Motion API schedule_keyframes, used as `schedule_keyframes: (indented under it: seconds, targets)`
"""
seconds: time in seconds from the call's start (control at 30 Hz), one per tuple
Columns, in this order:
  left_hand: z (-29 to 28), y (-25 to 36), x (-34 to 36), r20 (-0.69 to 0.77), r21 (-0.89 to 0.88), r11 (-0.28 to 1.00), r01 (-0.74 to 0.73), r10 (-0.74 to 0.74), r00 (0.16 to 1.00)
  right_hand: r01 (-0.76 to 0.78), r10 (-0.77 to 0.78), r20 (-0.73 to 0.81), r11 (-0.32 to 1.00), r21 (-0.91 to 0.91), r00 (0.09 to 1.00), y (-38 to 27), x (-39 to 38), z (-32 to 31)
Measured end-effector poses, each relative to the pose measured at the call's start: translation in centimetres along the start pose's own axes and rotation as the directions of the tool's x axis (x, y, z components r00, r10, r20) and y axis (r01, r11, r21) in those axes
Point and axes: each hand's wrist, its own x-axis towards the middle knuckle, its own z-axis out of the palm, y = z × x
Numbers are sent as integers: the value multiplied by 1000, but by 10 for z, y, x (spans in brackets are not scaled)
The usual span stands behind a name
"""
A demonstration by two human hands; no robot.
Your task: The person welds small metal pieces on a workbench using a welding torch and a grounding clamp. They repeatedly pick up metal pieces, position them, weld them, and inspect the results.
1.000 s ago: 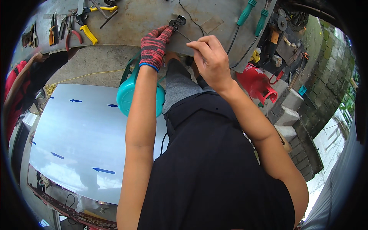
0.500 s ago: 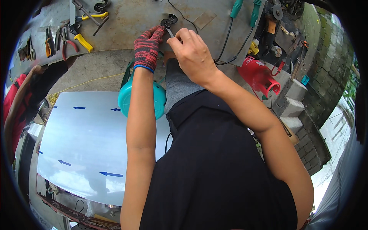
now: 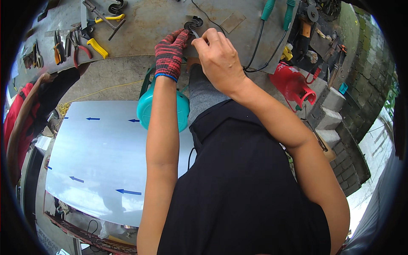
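At the near edge of the metal worktable (image 3: pixel 144 29), my left hand (image 3: pixel 169 55) wears a red and black knit glove with a blue cuff. Its fingertips are closed at the end of a dark S-shaped metal piece (image 3: pixel 196 20), which lies on the tabletop. My bare right hand (image 3: pixel 221 59) is just to the right, fingers pinched on a thin silver strip (image 3: pixel 194 33). The strip's tip points at the curved metal piece and seems to touch it; its other end is hidden in my fingers.
Yellow-handled snips (image 3: pixel 98 47), red-handled pliers (image 3: pixel 81 51) and a second curved metal piece (image 3: pixel 117 7) lie left on the table. Green-handled welding leads (image 3: pixel 267 10) hang off its right side. Below are a teal stool (image 3: pixel 163 108), a blue-arrowed sheet (image 3: pixel 93 144), a red gas cylinder (image 3: pixel 291 83) and a person (image 3: pixel 25 106).
The whole view has shifted slightly, so the scene sits a little further right. Both hands keep nearly the same hold and place at the S-shaped metal piece.
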Motion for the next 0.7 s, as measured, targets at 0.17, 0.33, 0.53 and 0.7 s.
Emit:
schedule_keyframes:
  seconds: [0.17,0.33,0.53,0.7]
  targets:
    - [-1,-6,5,-8,-2,1000,28,-28,1000,-81,82,-3,989,126,997,-1,1,-1]
    - [0,-3,2,0,-19,1000,23,-23,1000,-97,101,-15,980,171,995,2,-1,-1]
    - [-1,-6,4,-7,15,1000,10,-10,1000,-69,65,32,988,135,997,1,4,-9]
    - [0,-6,2,-15,8,999,-35,35,999,12,-21,53,988,154,998,15,21,-15]
